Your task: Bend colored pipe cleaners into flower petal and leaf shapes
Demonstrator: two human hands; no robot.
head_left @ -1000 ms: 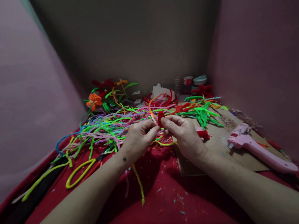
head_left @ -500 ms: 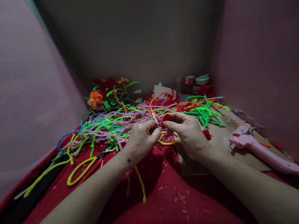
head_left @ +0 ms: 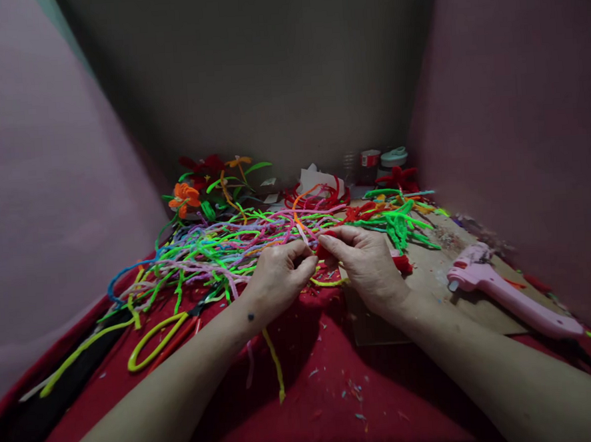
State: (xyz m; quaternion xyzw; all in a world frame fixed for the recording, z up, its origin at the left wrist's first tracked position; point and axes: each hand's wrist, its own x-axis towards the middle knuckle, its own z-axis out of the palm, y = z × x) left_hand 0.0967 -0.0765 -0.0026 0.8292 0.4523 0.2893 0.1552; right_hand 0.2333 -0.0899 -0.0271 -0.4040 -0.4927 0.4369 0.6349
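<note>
My left hand is closed, thumb and index finger pinched at the lower, white end of a thin orange-and-white pipe cleaner. Its orange part bends up and away over the pile. Close on the right, my right hand pinches a small red fuzzy pipe-cleaner piece, largely covered by the fingers. The fingertips of both hands nearly meet at the red piece; whether it touches the white end is hidden.
Many coloured pipe cleaners spread behind my hands. Yellow-and-red-handled scissors lie left; a pink glue gun rests right, on cardboard. Orange and red fuzzy flowers stand at the back. Scraps dot the red cloth.
The whole view has shifted slightly left. My right fingers have rolled a little, and the red piece now sits lower, more hidden behind them. Both hands keep their pinch.
</note>
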